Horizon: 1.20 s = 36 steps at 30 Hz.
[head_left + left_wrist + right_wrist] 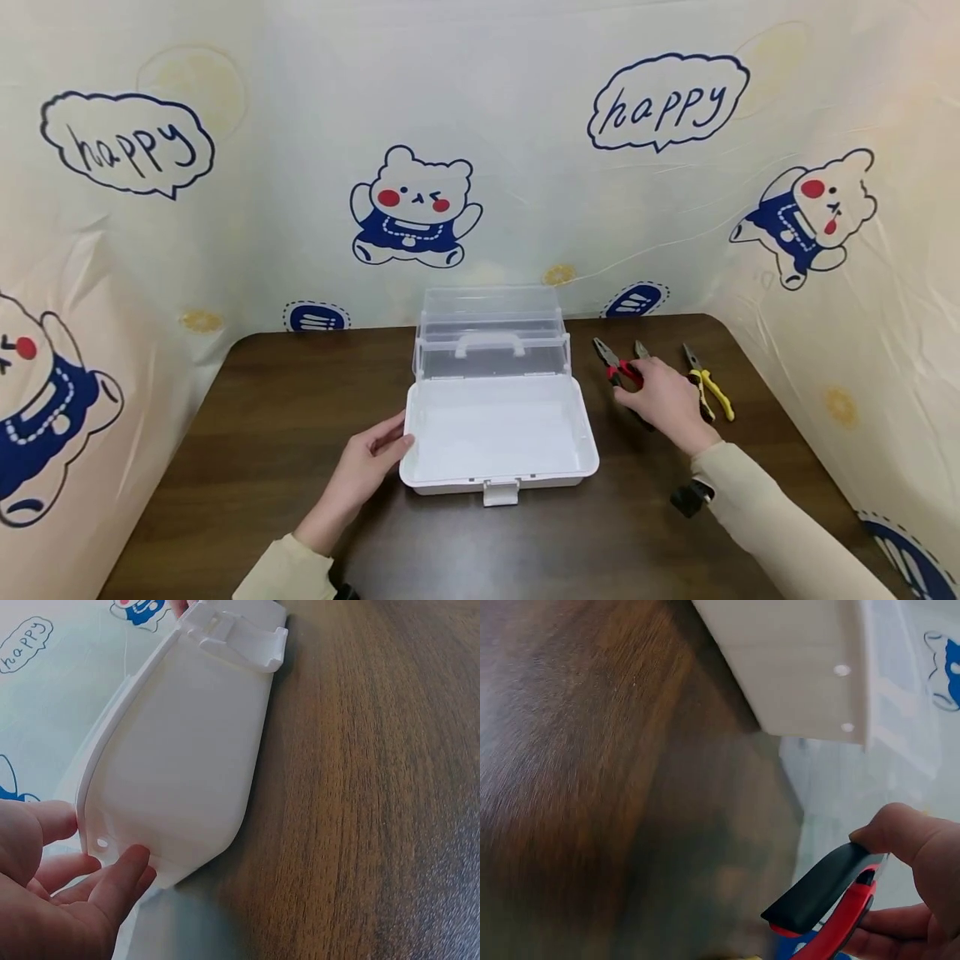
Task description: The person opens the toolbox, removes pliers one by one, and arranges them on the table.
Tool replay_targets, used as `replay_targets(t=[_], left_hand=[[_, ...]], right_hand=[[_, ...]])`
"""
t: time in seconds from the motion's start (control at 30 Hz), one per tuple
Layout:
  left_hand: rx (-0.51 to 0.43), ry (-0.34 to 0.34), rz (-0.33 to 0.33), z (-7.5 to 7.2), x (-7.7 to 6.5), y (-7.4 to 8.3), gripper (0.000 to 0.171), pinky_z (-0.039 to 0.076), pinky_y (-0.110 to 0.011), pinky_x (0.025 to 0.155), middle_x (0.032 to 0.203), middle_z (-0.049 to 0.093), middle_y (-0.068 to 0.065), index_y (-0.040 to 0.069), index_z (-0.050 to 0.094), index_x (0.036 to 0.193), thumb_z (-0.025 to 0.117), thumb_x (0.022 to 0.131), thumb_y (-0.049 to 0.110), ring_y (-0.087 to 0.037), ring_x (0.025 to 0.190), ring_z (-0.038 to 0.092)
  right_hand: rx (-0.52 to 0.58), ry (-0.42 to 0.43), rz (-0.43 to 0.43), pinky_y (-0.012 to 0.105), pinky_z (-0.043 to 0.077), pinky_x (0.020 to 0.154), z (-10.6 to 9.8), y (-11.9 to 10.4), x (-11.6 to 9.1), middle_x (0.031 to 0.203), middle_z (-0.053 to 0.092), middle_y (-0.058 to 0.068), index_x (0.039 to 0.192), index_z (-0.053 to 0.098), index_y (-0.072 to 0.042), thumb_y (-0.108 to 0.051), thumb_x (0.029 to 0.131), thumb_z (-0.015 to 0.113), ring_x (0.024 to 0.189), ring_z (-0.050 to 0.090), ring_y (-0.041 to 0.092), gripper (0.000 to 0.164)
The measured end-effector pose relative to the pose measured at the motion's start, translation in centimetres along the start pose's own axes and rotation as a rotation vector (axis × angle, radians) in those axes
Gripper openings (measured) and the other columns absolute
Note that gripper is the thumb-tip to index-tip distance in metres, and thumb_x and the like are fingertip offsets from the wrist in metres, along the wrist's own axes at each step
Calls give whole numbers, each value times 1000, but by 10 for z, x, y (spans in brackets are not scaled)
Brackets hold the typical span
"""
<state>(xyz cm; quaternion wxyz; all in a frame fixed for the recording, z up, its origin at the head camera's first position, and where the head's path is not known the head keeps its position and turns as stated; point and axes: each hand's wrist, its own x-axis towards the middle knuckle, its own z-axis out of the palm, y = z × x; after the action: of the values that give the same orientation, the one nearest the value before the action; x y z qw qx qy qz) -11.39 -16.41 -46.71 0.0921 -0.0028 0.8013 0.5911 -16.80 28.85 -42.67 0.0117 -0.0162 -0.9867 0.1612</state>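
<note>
A white plastic toolbox (498, 429) sits on the table with its clear lid (491, 321) raised at the back. My left hand (367, 467) holds the box's left side, thumb at the rim and fingers against the outer wall (172, 750). To the right of the box, my right hand (671, 400) grips pliers with red and black handles (832, 892). Their jaws (602, 350) point away from me in the head view. Another pair of pliers (640, 350) shows only its tip beyond the hand. Yellow-handled pliers (708, 385) lie just right of it.
A white latch (500, 493) hangs from the box's front edge, and a white handle (490, 343) is on the lid. The dark wooden table (285, 400) is bordered behind and at both sides by a printed cloth (525, 200).
</note>
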Motion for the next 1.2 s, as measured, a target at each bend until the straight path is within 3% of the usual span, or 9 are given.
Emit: replay_targets(t=[0.2, 0.33, 0.5, 0.6, 0.9, 1.2], left_hand=[[-21, 3, 2, -1, 0, 2, 53, 54, -21, 91, 142, 62, -22, 2, 56, 149, 72, 101, 18, -31, 126, 65], [-28, 10, -2, 0, -1, 0, 52, 55, -22, 92, 142, 63, -22, 3, 57, 149, 72, 101, 19, -30, 126, 65], [-8, 19, -12, 0, 1, 0, 53, 56, -25, 95, 141, 63, -20, 6, 57, 149, 73, 100, 22, -28, 125, 65], [2, 14, -15, 0, 1, 1, 54, 56, -26, 96, 142, 63, -20, 6, 57, 149, 73, 100, 21, -28, 125, 65], [-20, 7, -17, 2, 0, 2, 53, 56, -26, 94, 141, 63, -22, 4, 57, 149, 72, 100, 20, -29, 124, 65], [-26, 8, -39, 2, -1, 4, 54, 58, -32, 95, 143, 61, -23, 4, 56, 150, 71, 101, 20, -31, 125, 65]], right_hand=[[14, -11, 62, 53, 55, 65, 22, 0, 16, 123, 66, 28, 140, 61, 0, -39, 91, 74, 94, 66, 43, 64], [22, 16, 56, 63, 55, 77, 34, -1, 22, 131, 64, 29, 145, 57, -1, -38, 93, 74, 107, 65, 48, 66], [15, 49, 50, 57, 56, 71, 43, -3, 30, 121, 66, 28, 140, 62, -1, -38, 93, 74, 97, 67, 44, 61], [4, 42, 62, 54, 55, 63, 46, -3, 32, 116, 67, 28, 137, 64, 1, -38, 92, 74, 92, 68, 43, 61], [-6, -4, 81, 51, 53, 58, 51, 1, 34, 103, 70, 25, 128, 68, 1, -37, 93, 74, 84, 67, 40, 53], [-45, 2, 94, 52, 53, 59, 51, -3, 33, 104, 69, 26, 129, 68, 0, -43, 95, 75, 89, 68, 43, 55]])
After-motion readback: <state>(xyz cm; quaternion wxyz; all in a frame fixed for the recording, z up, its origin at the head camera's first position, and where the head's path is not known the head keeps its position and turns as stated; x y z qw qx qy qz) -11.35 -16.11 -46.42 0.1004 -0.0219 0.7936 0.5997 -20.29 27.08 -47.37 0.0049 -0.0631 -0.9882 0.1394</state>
